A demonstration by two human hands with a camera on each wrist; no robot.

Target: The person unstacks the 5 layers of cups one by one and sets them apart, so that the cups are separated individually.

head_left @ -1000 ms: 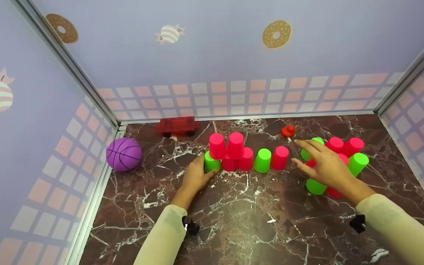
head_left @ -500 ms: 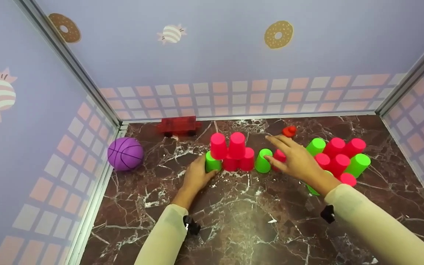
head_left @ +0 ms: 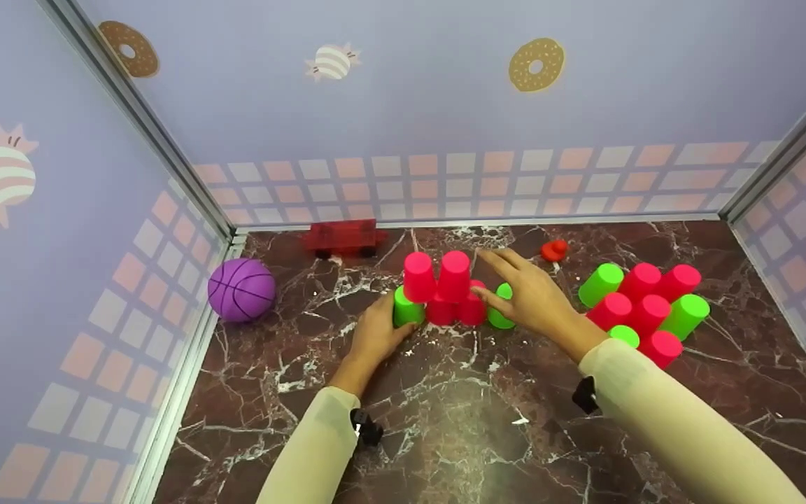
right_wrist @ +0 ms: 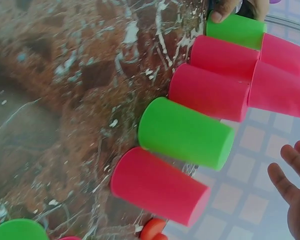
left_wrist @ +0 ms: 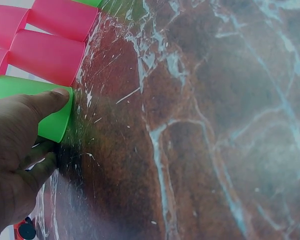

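Note:
My left hand [head_left: 375,332] holds the green cup [head_left: 408,308] at the left end of a row of upside-down cups. In the left wrist view its thumb lies on the cup's near side, fingers round the far side. Two pink cups [head_left: 455,276] form an upper level, resting on that green cup and two lower pink cups [head_left: 440,311]. To the right stand another green cup [right_wrist: 185,132] and a pink cup [right_wrist: 160,187], the latter covered by my right hand in the head view. My right hand [head_left: 529,297], fingers spread, hovers above them, just right of the upper cups.
A cluster of upside-down pink and green cups [head_left: 651,315] stands at the right. Behind the row are a small red-orange toy [head_left: 554,250] and a translucent red toy car [head_left: 342,238]. A purple ball [head_left: 241,290] sits at the left wall. Patterned panels enclose the marbled tabletop [head_left: 459,434].
My right hand has moved left from the cup cluster, over the row, to beside the upper pink cups. My left hand has stayed on the green cup.

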